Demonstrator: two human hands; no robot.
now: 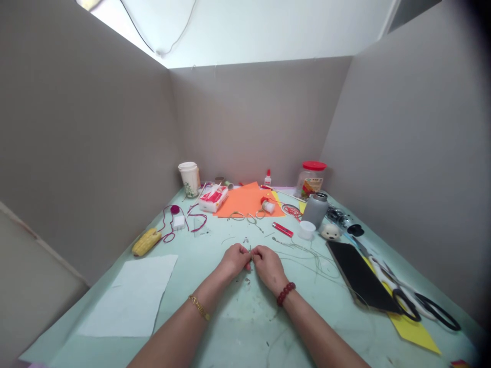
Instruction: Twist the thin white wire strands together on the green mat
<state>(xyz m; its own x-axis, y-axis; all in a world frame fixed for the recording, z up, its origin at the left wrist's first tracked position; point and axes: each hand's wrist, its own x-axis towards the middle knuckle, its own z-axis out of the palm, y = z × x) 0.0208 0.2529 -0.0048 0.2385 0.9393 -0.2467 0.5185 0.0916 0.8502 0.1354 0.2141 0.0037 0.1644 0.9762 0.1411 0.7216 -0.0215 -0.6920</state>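
Near the middle of the table, my left hand point(236, 258) and my right hand point(269, 267) meet with fingertips pinched close together. Between them is a thin olive-coloured cord, a short end of which sticks up. Its knotting, if any, is too small to make out. Loose strands of the same cord point(317, 259) trail over the table to the right of my right hand. Small dark scraps point(247, 281) lie just below the fingers. Beyond the hands are a red lighter point(283, 229) and several small cord loops point(252, 220).
At right lie scissors point(406, 296), a black flat pad point(362, 276), a grey bottle point(315, 210) and a small clear cup point(306, 230). Orange paper point(245, 200) and a tissue pack point(214, 199) sit behind. A white cloth point(128, 296) and toy corn point(146, 242) are left. Grey panels surround the table.
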